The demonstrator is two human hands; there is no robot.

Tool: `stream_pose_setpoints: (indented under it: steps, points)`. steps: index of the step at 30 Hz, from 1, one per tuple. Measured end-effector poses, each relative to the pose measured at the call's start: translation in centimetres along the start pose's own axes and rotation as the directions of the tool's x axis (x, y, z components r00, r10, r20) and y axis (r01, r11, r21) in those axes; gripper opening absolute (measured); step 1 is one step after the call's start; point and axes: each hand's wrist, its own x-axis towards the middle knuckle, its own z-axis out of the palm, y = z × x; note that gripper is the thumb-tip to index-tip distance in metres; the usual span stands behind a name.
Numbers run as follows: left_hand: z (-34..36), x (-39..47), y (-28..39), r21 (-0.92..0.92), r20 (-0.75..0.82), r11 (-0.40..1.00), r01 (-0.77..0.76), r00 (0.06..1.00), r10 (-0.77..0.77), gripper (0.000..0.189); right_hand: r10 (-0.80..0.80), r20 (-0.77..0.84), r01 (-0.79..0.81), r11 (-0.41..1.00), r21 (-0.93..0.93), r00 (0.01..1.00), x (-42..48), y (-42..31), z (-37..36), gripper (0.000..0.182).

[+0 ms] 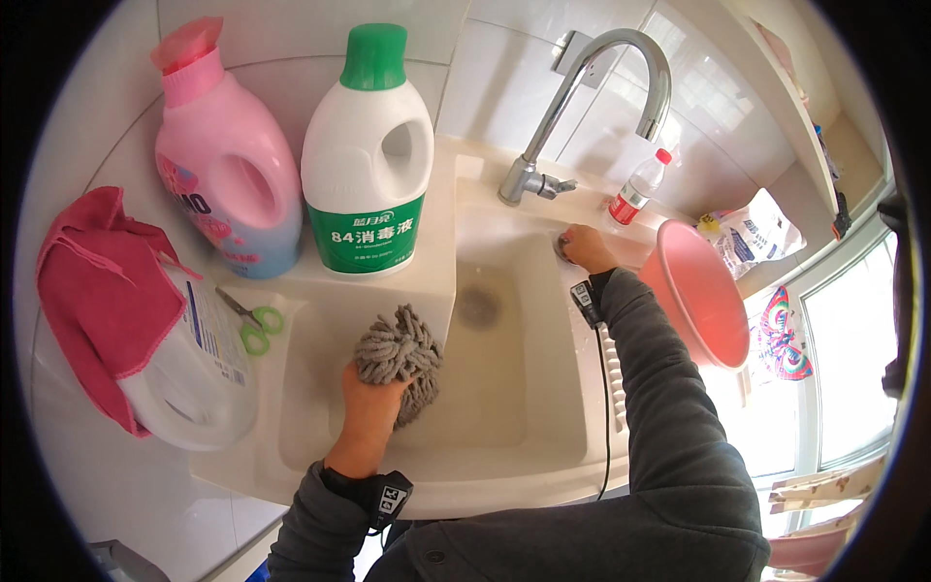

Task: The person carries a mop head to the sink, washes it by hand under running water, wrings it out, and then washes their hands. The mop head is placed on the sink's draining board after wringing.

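Note:
My left hand [372, 404] grips a bunched grey chenille cleaning cloth or mop head [398, 349], with its thick strands hanging down over the left part of the sink basin. The cloth is above the white sink [502, 476], whose bottom looks covered by cloudy water [487, 385]. A dark round drain [478, 305] shows blurred through it. At the basin's far right edge, my right hand [589, 249] has its fingers curled on a small round grey object [562, 246]. Most of that object is hidden by the fingers, so its kind is unclear.
A chrome faucet [525, 171] rises behind the basin. Disinfectant [367, 160] and pink detergent [218, 160] bottles stand left. A red cloth [109, 305] drapes another white jug [193, 407], beside green-handled scissors [254, 327]. Right are a plastic bottle [636, 193] and pink basin [698, 291].

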Motion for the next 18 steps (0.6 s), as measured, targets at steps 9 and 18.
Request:
stream_pose_setpoints:
  steps: [9, 18]
  points:
    - [0.4, -0.4, 0.5, 0.011, -0.084, 0.998, 0.064, 0.994, -0.063, 0.044, 0.009, -0.053, -0.010, 1.000, -0.026, 0.999, -6.7, 3.6, -1.2, 0.043]
    - [1.0, -1.0, 2.0, -0.146, -0.064, 0.989, 0.018, 0.998, -0.028, 0.044, 0.124, 0.299, -0.050, 0.969, -0.241, 0.946, -15.2, -4.0, 0.0, 0.097]
